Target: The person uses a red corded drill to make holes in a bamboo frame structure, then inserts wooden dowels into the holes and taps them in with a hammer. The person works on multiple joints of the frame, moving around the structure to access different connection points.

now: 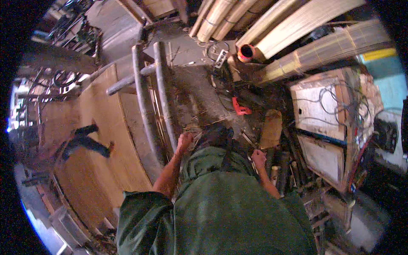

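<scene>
My left hand is closed beside the lower end of a rounded wooden pole frame. Whatever its fingers may hold is too small to make out. Over on the right, my right hand is also closed, held low in front of my body. A thin pale stick runs up close to its knuckles; I cannot tell whether the fingers grip it. Between the hands lies a dark bundle at my lap, its kind unclear. Beyond it, a red power tool rests on the dirty floor.
A large tan sheet stretches along the left, where another person's dark-trousered legs show. Rolled slat blinds lean at the back right. A power strip lies on the floor. Cables hang over a white cabinet on the right.
</scene>
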Available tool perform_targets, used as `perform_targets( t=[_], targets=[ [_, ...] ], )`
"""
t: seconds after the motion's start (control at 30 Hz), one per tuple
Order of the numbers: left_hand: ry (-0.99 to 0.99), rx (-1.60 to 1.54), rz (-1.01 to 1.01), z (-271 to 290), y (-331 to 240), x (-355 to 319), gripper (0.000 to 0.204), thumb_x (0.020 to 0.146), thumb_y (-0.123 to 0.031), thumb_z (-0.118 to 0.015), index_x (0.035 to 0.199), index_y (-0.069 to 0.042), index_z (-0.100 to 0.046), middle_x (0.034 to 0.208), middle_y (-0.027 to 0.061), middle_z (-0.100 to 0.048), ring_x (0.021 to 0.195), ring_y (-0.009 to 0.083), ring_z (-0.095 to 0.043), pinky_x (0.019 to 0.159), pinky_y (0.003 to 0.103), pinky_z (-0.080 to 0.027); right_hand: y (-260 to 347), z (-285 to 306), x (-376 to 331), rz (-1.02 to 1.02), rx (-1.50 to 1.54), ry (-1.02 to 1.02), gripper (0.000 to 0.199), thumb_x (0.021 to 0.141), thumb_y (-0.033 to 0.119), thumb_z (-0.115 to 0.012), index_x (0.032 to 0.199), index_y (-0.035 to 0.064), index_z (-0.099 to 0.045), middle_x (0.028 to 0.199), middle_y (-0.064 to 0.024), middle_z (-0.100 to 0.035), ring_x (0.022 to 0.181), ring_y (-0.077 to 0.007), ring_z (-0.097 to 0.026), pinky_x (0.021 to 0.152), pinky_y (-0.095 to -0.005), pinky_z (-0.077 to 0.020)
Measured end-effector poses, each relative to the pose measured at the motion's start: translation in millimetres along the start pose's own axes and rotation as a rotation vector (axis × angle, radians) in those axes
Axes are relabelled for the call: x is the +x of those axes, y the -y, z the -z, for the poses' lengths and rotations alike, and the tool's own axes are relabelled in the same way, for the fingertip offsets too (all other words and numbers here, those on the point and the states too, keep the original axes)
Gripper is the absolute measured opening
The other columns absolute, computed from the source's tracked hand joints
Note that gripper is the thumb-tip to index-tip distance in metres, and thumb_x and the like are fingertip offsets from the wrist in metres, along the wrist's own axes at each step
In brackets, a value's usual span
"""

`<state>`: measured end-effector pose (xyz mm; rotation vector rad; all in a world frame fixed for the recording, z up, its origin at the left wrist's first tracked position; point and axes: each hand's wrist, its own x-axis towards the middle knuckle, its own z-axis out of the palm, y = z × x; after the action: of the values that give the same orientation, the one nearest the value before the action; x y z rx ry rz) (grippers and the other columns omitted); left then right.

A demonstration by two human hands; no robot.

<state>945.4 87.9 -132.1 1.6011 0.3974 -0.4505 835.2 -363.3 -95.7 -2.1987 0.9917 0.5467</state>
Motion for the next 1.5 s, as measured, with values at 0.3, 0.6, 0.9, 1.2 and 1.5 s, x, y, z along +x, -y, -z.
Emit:
perform_targets(
  t=[0.3, 0.6, 0.9, 1.2, 1.5],
  targets=[
    [-0.045, 0.559, 0.113, -43.4, -66.5, 13.7, 0.033, 0.084, -0.032, -0.061, 0.093, 0.0, -0.064, 0.089, 0.0212, -0.065, 0.085, 0.0372, -0.064, 0.074, 0.044, -0.05, 116.6, 3.4, 90.1, 0.444, -0.253, -0.166, 0.026, 0.087, 0.027, -0.054, 0.096, 0.0053, -0.067, 0.079, -0.014, -0.065, 0.076, -0.0284, -0.065, 0.066, -0.0375, -0.0503],
    [0.197, 0.798, 0.279, -79.3, -65.3, 113.1, 0.059, 0.085, -0.033, -0.059, 0.133, -0.007, -0.036, 0.129, 0.0323, -0.041, 0.101, 0.0493, -0.054, 0.082, 0.053, -0.048, 247.2, -89.7, 194.7, 0.384, -0.348, 0.154, 0.026, 0.08, 0.022, -0.059, 0.099, 0.0049, -0.065, 0.091, -0.0196, -0.065, 0.086, -0.0371, -0.062, 0.078, -0.0434, -0.0497],
    [0.327, 1.059, 0.387, -89.1, -123.2, 186.5, 0.073, 0.087, -0.037, -0.057, 0.146, -0.016, -0.019, 0.139, 0.0302, -0.032, 0.116, 0.0476, -0.044, 0.093, 0.052, -0.042, 305.7, -249.0, 396.5, 0.721, -0.307, 0.124, 0.035, 0.082, 0.022, -0.058, 0.109, 0.001, -0.054, 0.097, -0.0242, -0.057, 0.09, -0.0419, -0.057, 0.075, -0.0482, -0.0474],
    [0.332, 0.965, 0.559, -96.0, -133.2, 236.5, 0.074, 0.079, -0.03, -0.069, 0.141, -0.019, -0.03, 0.137, 0.0299, -0.029, 0.121, 0.0496, -0.037, 0.098, 0.054, -0.036, 293.5, -367.2, 564.9, 0.587, -0.578, 0.038, 0.076, 0.082, 0.032, -0.059, 0.142, 0.0027, -0.023, 0.114, -0.0249, -0.055, 0.103, -0.0366, -0.057, 0.084, -0.0491, -0.0483],
    [0.345, 1.035, 0.546, -98.4, -139.7, 243.3, 0.081, 0.071, -0.021, -0.077, 0.137, -0.014, -0.031, 0.132, 0.0336, -0.032, 0.117, 0.0526, -0.039, 0.094, 0.057, -0.039, 249.1, -428.4, 626.7, 0.241, -0.724, 0.133, 0.084, 0.083, 0.025, -0.059, 0.146, 0.0071, -0.007, 0.148, -0.0197, -0.023, 0.134, -0.0371, -0.026, 0.106, -0.0551, -0.0232]
  ],
)
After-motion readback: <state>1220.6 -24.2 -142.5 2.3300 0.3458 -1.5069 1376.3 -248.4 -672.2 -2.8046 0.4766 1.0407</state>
